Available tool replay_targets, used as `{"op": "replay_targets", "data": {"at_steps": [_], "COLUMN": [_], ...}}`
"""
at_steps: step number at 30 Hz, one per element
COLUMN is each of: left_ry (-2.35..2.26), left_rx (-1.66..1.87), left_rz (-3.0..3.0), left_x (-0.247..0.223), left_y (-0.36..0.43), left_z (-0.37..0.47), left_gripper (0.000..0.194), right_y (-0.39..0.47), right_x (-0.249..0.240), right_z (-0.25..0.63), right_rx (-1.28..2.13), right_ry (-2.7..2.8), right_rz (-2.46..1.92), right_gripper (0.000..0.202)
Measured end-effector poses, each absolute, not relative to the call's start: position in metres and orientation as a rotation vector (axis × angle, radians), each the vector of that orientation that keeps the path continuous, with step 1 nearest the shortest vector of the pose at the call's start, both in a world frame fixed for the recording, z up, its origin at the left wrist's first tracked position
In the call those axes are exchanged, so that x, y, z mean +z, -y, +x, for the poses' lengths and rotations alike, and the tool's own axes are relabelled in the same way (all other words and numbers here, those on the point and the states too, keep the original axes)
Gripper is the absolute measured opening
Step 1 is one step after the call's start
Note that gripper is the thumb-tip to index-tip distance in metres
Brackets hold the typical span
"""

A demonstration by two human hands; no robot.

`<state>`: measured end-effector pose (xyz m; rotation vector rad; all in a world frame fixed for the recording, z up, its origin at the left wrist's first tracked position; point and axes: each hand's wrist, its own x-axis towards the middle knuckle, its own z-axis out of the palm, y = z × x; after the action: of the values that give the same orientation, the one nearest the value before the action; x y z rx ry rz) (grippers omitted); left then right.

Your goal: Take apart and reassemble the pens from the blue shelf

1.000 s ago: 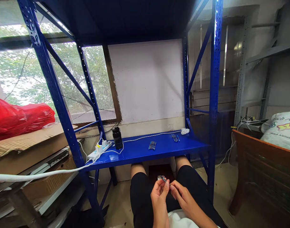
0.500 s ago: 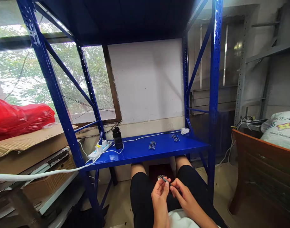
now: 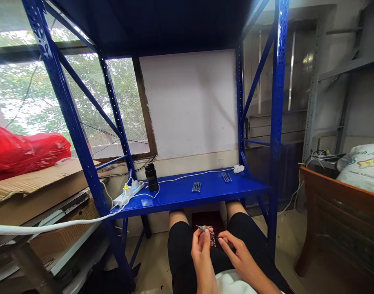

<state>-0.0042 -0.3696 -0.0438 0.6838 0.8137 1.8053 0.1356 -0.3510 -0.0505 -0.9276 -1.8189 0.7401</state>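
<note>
Above my lap, the fingers of my left hand [image 3: 203,245] are closed on a thin grey pen-like stick [image 3: 201,228], its tip pointing up and left. Just to the right, my right hand [image 3: 234,247] has its thumb and forefinger pinched together; whatever they hold is too small to make out. Small dark-and-light pieces show between the two hands, and I cannot tell whether they are held or lie below. On the blue shelf ahead lie two groups of short dark sticks with blue ends, a nearer group [image 3: 196,187] and a farther group [image 3: 226,177].
A black bottle [image 3: 151,177] and a white power strip [image 3: 130,192] with cables stand on the left of the blue shelf [image 3: 174,196]. Blue posts rise at both sides. Cardboard boxes [image 3: 40,183] are at left, a wooden chair [image 3: 343,212] at right.
My hands have moved slightly apart, the left one shifting left. The grey stick has moved left with it and away from my right fingertips.
</note>
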Motion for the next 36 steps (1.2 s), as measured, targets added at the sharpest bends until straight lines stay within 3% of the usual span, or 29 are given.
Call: {"op": "replay_targets", "data": {"at_steps": [8, 20, 28, 36], "left_ry": [-0.815, -0.763, -0.746, -0.820], "left_rx": [1.883, 1.723, 1.699, 1.920], "left_rz": [0.465, 0.693, 0.740, 0.556], "left_x": [-0.045, -0.042, -0.044, -0.051], "left_y": [0.362, 0.372, 0.368, 0.361], "left_z": [-0.009, -0.002, 0.000, -0.008], "left_gripper": [0.076, 0.050, 0.050, 0.061], "right_y": [0.350, 0.355, 0.352, 0.353], "right_x": [-0.054, -0.043, -0.047, -0.050], "right_z": [0.138, 0.134, 0.133, 0.133], "right_rx": [0.689, 0.748, 0.820, 0.805], "right_ry": [1.813, 1.777, 1.727, 1.780], "right_rz": [-0.986, -0.909, -0.890, -0.937], "right_gripper": [0.038, 0.037, 0.038, 0.041]}}
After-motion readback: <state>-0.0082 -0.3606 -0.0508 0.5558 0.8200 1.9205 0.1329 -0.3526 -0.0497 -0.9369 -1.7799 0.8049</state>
